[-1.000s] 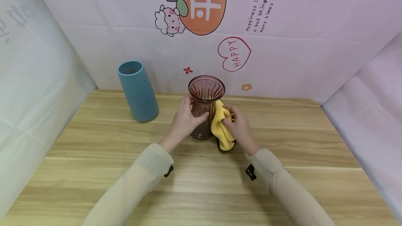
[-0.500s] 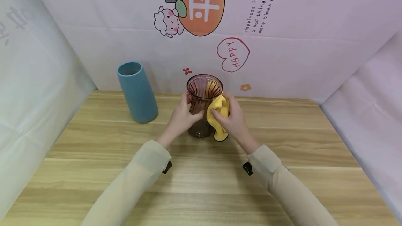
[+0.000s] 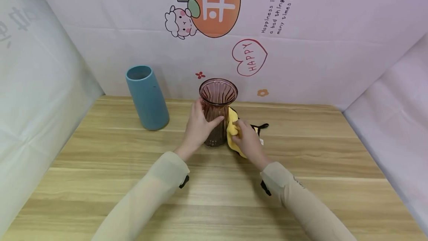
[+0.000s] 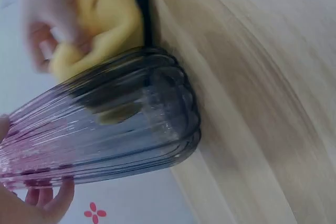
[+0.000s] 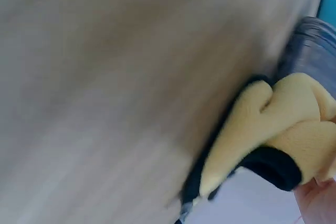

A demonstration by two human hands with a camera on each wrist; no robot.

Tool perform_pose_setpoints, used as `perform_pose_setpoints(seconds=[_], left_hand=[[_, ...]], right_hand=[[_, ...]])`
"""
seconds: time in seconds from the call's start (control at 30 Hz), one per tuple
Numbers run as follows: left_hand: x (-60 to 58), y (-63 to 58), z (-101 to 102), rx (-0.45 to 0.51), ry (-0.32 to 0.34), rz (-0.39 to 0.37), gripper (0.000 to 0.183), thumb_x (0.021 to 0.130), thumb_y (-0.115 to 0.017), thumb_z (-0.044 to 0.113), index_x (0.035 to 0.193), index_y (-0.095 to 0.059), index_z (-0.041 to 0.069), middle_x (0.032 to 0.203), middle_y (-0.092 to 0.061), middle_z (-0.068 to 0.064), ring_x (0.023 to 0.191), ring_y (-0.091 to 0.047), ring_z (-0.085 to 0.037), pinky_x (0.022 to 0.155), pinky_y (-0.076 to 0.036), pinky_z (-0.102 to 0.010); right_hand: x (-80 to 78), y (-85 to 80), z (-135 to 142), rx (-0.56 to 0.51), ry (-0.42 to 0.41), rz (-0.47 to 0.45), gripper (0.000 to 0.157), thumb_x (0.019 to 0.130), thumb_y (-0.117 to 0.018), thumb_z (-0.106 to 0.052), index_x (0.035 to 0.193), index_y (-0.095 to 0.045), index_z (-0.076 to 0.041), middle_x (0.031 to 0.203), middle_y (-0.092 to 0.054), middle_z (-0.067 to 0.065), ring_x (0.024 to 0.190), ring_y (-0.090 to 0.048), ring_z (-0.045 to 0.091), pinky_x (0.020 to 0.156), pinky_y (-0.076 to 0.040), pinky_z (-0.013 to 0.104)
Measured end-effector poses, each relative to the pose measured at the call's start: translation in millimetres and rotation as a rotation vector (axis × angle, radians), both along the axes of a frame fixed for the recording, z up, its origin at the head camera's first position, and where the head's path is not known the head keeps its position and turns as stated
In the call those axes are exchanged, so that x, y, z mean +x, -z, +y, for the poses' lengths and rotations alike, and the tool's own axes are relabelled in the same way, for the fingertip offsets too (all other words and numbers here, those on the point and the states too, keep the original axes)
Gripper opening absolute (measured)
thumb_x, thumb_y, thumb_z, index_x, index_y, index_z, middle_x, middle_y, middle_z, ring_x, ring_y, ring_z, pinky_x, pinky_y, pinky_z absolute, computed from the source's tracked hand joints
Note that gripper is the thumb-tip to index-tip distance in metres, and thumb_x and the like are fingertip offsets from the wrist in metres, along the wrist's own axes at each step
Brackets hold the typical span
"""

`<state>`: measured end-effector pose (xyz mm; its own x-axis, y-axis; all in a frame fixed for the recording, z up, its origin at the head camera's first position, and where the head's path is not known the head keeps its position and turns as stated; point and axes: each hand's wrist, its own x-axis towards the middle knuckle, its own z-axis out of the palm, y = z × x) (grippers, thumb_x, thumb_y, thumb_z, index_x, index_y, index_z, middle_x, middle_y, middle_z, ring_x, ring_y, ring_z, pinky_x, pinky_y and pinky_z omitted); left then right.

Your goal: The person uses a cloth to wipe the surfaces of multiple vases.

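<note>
A fluted, translucent plum glass vase [image 3: 216, 110], rim flared, stands on the wood-grained table [image 3: 214, 196], its waist clasped by the left hand [image 3: 199, 125]. At its four o'clock, the right hand [image 3: 249, 140] pinches a fleecy, dark-edged yellow cloth [image 3: 231, 128] against it; some fingertips seem buried in folds. A smooth, tapering blue vase [image 3: 148, 101] stands at nine o'clock, cut off in the right wrist view.
</note>
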<state>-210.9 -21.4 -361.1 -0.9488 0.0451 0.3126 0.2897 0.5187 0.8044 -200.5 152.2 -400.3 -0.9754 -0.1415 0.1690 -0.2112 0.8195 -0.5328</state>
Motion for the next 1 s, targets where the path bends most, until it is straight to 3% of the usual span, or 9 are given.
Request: perform_pose_setpoints(seconds=[0.13, 0.23, 0.4, 0.47, 0.53, 0.67, 0.87, 1.0], left_hand=[[-2.2, -0.8, -1.6, 0.0, 0.013, 0.026, 0.074, 0.081, -0.076, 0.023, 0.136, -0.034, -0.003, 0.127, -0.049, -0.021, 0.118, -0.052, -0.033, 0.1, -0.047, -0.043], [-4.1, -3.1, -6.2, 0.015, 0.044, -0.028, 0.076, 0.082, -0.074, 0.021, 0.139, -0.031, -0.002, 0.132, -0.048, -0.021, 0.123, -0.051, -0.033, 0.103, -0.045, -0.044], [-9.2, -5.2, -15.1, 0.026, 0.135, -0.106, 0.074, 0.086, -0.07, 0.022, 0.142, -0.027, 0.001, 0.14, -0.045, -0.019, 0.132, -0.045, -0.033, 0.109, -0.04, -0.046], [-11.2, -5.4, -18.5, 0.034, 0.174, -0.116, 0.072, 0.086, -0.069, 0.021, 0.142, -0.027, 0.002, 0.141, -0.044, -0.019, 0.134, -0.044, -0.033, 0.11, -0.039, -0.046], [-12.4, -5.3, -20.9, 0.038, 0.2, -0.122, 0.071, 0.086, -0.069, 0.02, 0.141, -0.028, 0.001, 0.142, -0.044, -0.02, 0.134, -0.043, -0.033, 0.11, -0.039, -0.046], [-11.9, -6.0, -22.2, 0.037, 0.211, -0.137, 0.07, 0.085, -0.069, 0.019, 0.14, -0.029, 0.001, 0.142, -0.044, -0.021, 0.135, -0.042, -0.033, 0.112, -0.036, -0.046], [-9.4, -6.3, -17.9, 0.048, 0.197, -0.15, 0.08, 0.083, -0.072, 0.025, 0.145, -0.025, 0.005, 0.144, -0.043, -0.017, 0.135, -0.041, -0.031, 0.112, -0.036, -0.049], [-8.6, -5.1, -13.3, 0.051, 0.166, -0.141, 0.081, 0.083, -0.073, 0.027, 0.145, -0.026, 0.004, 0.143, -0.043, -0.018, 0.135, -0.042, -0.031, 0.111, -0.036, -0.049]], right_hand=[[-2.3, 3.8, 3.5, -0.008, -0.011, -0.024, 0.038, 0.085, -0.068, -0.008, 0.12, -0.054, -0.005, 0.117, -0.059, 0.018, 0.08, -0.055, 0.023, 0.069, -0.047, 0.036], [-4.4, -8.0, 1.3, -0.111, -0.01, 0.015, 0.04, 0.084, -0.065, -0.005, 0.122, -0.054, 0.0, 0.11, -0.062, 0.019, 0.076, -0.054, 0.021, 0.063, -0.045, 0.029], [-6.5, -42.2, -6.6, -0.354, -0.01, 0.235, 0.041, 0.08, -0.062, 0.001, 0.121, -0.056, 0.005, 0.104, -0.064, 0.022, 0.074, -0.055, 0.023, 0.059, -0.043, 0.021], [-7.4, -52.7, -8.6, -0.382, -0.008, 0.315, 0.039, 0.079, -0.061, 0.002, 0.118, -0.058, 0.005, 0.108, -0.064, 0.022, 0.072, -0.054, 0.024, 0.058, -0.041, 0.02], [-7.0, -58.1, -9.0, -0.374, -0.001, 0.339, 0.039, 0.078, -0.062, 0.002, 0.117, -0.059, 0.003, 0.109, -0.065, 0.02, 0.07, -0.053, 0.024, 0.056, -0.04, 0.02], [-5.1, -54.0, -7.2, -0.301, -0.016, 0.29, 0.036, 0.079, -0.064, 0.002, 0.114, -0.059, 0.003, 0.112, -0.064, 0.02, 0.08, -0.057, 0.026, 0.064, -0.047, 0.028], [-5.6, -30.5, -4.4, -0.228, -0.04, 0.214, 0.035, 0.08, -0.068, 0.001, 0.113, -0.059, 0.005, 0.115, -0.062, 0.022, 0.097, -0.061, 0.033, 0.078, -0.054, 0.044], [-5.9, -15.3, -0.8, -0.144, -0.025, 0.053, 0.035, 0.082, -0.069, -0.001, 0.115, -0.058, 0.001, 0.115, -0.063, 0.018, 0.095, -0.059, 0.029, 0.079, -0.052, 0.041]])
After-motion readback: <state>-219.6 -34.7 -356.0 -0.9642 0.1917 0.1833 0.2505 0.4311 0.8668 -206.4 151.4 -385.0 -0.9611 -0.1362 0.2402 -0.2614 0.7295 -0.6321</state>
